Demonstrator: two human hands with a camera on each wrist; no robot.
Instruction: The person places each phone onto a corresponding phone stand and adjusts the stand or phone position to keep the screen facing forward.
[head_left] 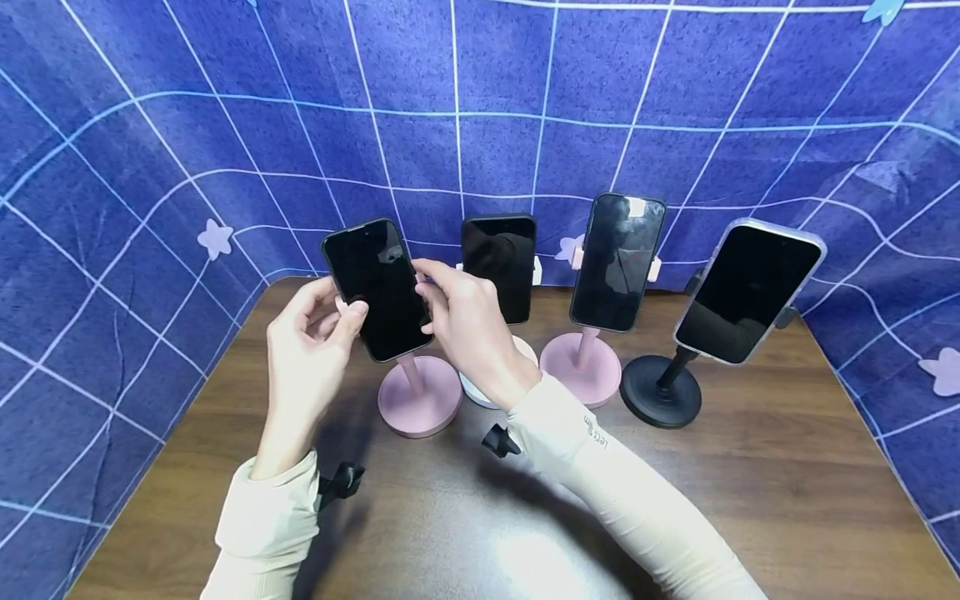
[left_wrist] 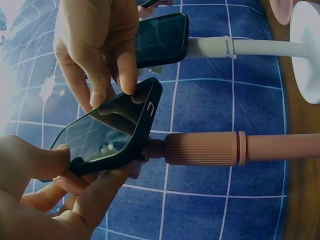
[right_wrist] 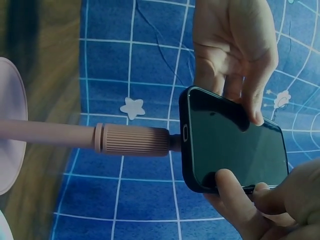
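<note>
A black-cased smartphone [head_left: 384, 300] leans, screen toward me, on the leftmost pink phone stand [head_left: 422, 402]. At its left edge, my left hand [head_left: 309, 346] grips the phone, thumb on the front rim and fingers curled behind. The left wrist view shows a pink clamp arm [left_wrist: 71, 183] beside that thumb. On the opposite edge, my right hand [head_left: 472, 321] holds the phone with bent fingers; in the right wrist view a fingertip [right_wrist: 227, 180] overlaps the screen's corner. The ribbed pink neck [right_wrist: 135, 140] meets the phone's back, and most of the clamp is hidden.
To the right stand three more phones: one on a white stand [head_left: 472, 392] partly behind my right hand, one on a pink stand [head_left: 562, 367], one on a black stand [head_left: 660, 392]. A blue gridded cloth [head_left: 495, 150] hangs behind the wooden table [head_left: 420, 517].
</note>
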